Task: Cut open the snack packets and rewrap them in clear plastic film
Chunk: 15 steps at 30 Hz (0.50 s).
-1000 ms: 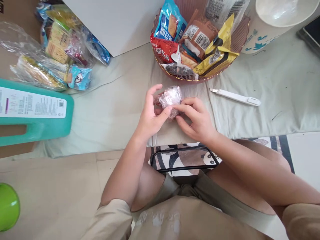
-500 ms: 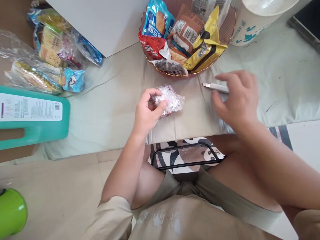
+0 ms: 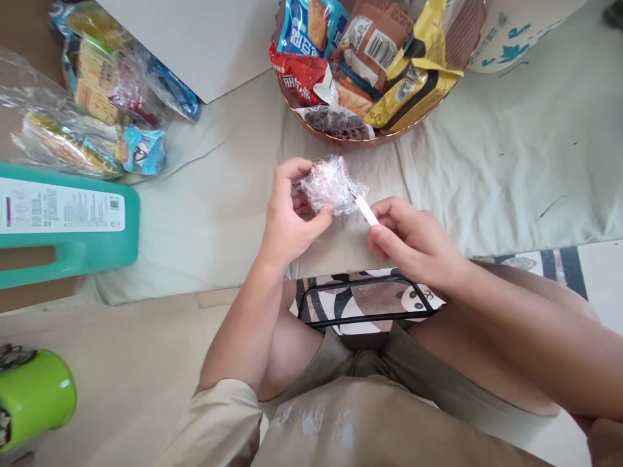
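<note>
Your left hand (image 3: 287, 217) pinches a crinkly, shiny clear-wrapped packet (image 3: 329, 186); your right hand (image 3: 413, 241) grips a white cutter (image 3: 366, 211), its tip touching the wrap.

One head-worn view, steeply downward
It looks forward and down onto the pale green cloth-covered worktop (image 3: 511, 162), close above the left hand (image 3: 287, 220) and right hand (image 3: 413, 243).

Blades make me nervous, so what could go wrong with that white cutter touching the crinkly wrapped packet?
The white cutter in the right hand touches the wrapped packet right beside the thumb of the left hand; a slip could nick it. The shiny wrap looks slippery and only the left hand pinches it, so it may twist away.
</note>
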Tool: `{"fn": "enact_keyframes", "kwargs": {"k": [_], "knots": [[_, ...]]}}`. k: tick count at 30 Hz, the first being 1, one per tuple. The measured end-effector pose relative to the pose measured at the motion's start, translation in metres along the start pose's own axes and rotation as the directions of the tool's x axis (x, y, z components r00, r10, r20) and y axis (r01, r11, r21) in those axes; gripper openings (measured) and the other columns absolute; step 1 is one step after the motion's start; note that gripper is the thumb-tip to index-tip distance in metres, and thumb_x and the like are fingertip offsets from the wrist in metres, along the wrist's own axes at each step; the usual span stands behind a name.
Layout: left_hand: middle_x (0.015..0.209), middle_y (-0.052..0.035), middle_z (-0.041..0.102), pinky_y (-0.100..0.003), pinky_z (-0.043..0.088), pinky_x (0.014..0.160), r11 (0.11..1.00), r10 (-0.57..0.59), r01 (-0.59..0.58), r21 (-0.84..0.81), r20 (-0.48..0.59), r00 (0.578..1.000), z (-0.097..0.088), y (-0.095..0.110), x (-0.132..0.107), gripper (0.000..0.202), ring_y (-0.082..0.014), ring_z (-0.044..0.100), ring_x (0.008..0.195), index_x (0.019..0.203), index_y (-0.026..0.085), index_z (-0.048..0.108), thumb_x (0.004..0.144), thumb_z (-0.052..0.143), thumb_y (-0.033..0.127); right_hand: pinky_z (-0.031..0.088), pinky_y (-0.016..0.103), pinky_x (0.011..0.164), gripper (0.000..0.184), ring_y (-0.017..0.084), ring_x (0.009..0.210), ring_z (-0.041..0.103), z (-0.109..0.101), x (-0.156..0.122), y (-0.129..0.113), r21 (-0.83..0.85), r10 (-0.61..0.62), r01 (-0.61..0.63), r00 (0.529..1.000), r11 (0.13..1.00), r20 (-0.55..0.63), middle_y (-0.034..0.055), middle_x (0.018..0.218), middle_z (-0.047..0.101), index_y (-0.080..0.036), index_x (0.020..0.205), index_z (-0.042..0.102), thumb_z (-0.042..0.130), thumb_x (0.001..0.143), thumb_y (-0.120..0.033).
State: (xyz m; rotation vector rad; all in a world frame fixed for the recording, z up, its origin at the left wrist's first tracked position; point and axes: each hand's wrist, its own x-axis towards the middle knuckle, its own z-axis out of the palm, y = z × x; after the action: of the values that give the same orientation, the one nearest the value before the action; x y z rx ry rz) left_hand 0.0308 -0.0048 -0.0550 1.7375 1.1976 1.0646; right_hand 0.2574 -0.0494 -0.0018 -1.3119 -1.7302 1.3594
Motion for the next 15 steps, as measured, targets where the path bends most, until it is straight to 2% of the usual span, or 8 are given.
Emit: {"fn": "enact_keyframes", "kwargs": {"k": [2,5,8,12,15], "knots": [[0.135,-0.0084,0.058,-0.028,0.064,0.076,0.999,0.029,-0.029,0.041,0.001,1.000,0.001,-0.002,-0.001,0.071,-0.0156,0.073,0.093,0.141,0.036,0.036,0.087,0.080,0.049,0.043,0.025,0.047,0.019,0.012,0.047,0.055,0.008,0.005,-0.001,0.208,0.116,-0.120,0.993,0.971,0.030,-0.0038,0.062,0.062,-0.022,0.099,0.053,0.051,0.100,-0.041],[0.137,-0.0091,0.057,-0.029,0.064,0.077,0.995,0.053,-0.053,0.090,0.009,0.999,0.002,-0.003,-0.001,0.070,-0.0165,0.073,0.096,0.141,0.034,0.037,0.088,0.079,0.048,0.039,0.022,0.042,0.021,0.010,0.042,0.052,0.011,0.011,-0.001,0.362,0.217,-0.226,0.974,0.904,0.067,-0.0053,0.058,0.058,-0.022,0.091,0.053,0.053,0.098,-0.041],[0.137,-0.0088,0.057,-0.028,0.064,0.078,0.990,0.070,-0.071,0.123,0.013,0.997,0.003,-0.002,0.000,0.065,-0.0180,0.073,0.101,0.138,0.032,0.040,0.088,0.079,0.045,0.037,0.021,0.041,0.021,0.008,0.041,0.051,0.012,0.014,-0.003,0.385,0.235,-0.229,0.971,0.894,0.034,-0.0050,0.057,0.057,-0.020,0.086,0.055,0.055,0.096,-0.039],[0.136,-0.0091,0.058,-0.030,0.065,0.081,0.985,0.096,-0.096,0.143,0.004,0.995,0.006,-0.001,0.001,0.065,-0.0217,0.071,0.111,0.137,0.030,0.043,0.086,0.080,0.041,0.037,0.020,0.041,0.024,0.007,0.043,0.052,0.014,0.018,-0.005,0.317,0.262,-0.247,0.965,0.916,-0.003,-0.0036,0.058,0.059,-0.019,0.081,0.059,0.057,0.096,-0.038],[0.138,-0.0092,0.058,-0.028,0.064,0.079,0.988,0.080,-0.079,0.129,-0.002,0.997,0.007,0.000,0.001,0.063,-0.0194,0.073,0.105,0.137,0.030,0.043,0.087,0.078,0.041,0.037,0.019,0.041,0.029,0.007,0.044,0.053,0.015,0.019,-0.005,0.303,0.297,-0.291,0.954,0.908,0.027,-0.0029,0.059,0.060,-0.018,0.076,0.059,0.058,0.097,-0.038]]}}
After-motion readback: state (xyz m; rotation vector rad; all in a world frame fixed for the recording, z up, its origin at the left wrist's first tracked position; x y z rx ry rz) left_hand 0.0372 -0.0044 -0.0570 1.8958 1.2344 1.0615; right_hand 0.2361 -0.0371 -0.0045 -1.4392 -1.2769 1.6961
